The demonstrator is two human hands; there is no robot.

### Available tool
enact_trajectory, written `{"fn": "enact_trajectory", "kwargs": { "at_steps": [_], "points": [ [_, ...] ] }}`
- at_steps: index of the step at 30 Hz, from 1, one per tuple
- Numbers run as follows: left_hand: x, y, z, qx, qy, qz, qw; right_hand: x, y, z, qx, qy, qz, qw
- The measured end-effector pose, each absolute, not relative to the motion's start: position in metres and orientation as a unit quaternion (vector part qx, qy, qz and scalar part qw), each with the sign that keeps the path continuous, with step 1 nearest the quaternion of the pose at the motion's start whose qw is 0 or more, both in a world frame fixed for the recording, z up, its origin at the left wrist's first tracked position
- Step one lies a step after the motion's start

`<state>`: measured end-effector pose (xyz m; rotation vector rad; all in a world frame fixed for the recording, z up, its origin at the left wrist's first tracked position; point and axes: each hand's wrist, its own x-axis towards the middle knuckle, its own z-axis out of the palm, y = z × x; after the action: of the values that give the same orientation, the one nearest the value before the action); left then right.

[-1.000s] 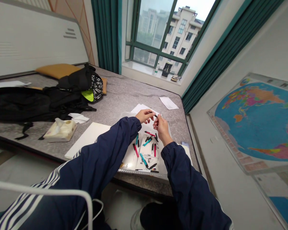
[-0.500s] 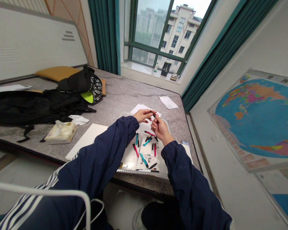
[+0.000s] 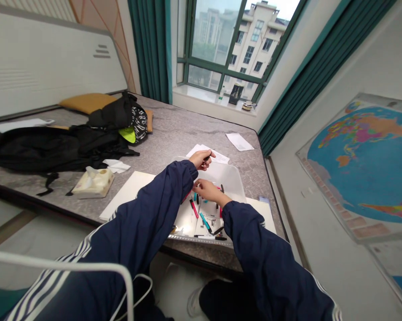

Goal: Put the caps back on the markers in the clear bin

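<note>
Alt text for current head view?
The left hand holds a small black piece while the right hand is over a translucent tray of red and teal pens. A tissue pack and black bag lie left of it on the grey surface.

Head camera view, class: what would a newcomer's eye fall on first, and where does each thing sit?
A newcomer would likely notice the colourful world map at the far right first, then the bright window at the top. Near the middle, the left hand holds a small dark piece, while the right hand is over a translucent tray of red, teal and black pens.
</note>
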<state>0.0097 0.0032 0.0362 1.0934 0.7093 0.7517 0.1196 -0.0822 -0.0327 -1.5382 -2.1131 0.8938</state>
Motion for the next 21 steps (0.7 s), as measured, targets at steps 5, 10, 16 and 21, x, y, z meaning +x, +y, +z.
{"fn": "enact_trajectory", "kwargs": {
  "at_steps": [5, 10, 16, 21],
  "points": [
    [0.009, 0.001, 0.038, 0.512, 0.34, 0.339, 0.712, 0.117, -0.09, -0.047, -0.498, -0.821, 0.26, 0.1],
    [0.01, 0.0, 0.038, 0.521, 0.343, 0.339, 0.704, 0.117, -0.09, -0.047, -0.509, -0.82, 0.253, 0.072],
    [0.012, 0.0, 0.036, 0.512, 0.361, 0.308, 0.716, 0.115, -0.089, -0.053, -0.504, -0.83, 0.235, 0.053],
    [0.012, 0.0, 0.035, 0.497, 0.37, 0.296, 0.727, 0.112, -0.092, -0.052, -0.51, -0.829, 0.226, 0.042]
  ]
}}
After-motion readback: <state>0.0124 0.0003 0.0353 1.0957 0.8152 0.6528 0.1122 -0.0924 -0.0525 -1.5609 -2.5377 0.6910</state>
